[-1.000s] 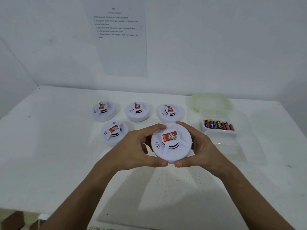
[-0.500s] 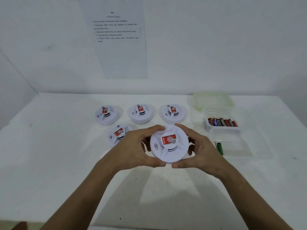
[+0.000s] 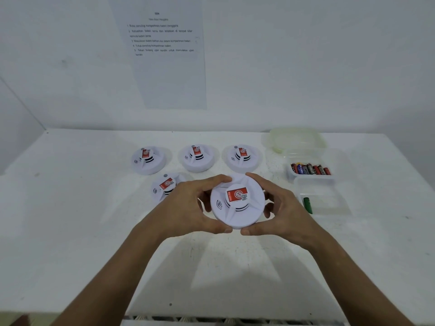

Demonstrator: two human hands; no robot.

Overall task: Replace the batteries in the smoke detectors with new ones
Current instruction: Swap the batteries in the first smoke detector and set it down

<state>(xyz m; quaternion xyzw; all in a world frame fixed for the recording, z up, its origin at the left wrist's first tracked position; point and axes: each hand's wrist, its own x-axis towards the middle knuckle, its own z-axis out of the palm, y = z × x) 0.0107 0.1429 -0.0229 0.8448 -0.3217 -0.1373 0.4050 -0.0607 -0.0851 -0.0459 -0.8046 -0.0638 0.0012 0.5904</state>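
smoke detector (image 3: pixel 237 203) held between left hand (image 3: pixel 186 208) and right hand (image 3: pixel 280 210); both grasping its rim

Cool, even, fairly bright light falls from overhead, casting soft fan-shaped shadows of the forearms on the white tabletop (image 3: pixel 70 231). The printed paper sheet on the wall (image 3: pixel 164 55) reads slightly soft. Wide-angle bending curves the edges.

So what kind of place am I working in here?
Probably a staged test or training bench, not a home: a bare white table against a white wall, a printed instruction sheet taped up, five identical smoke detectors and a clear tub of batteries.
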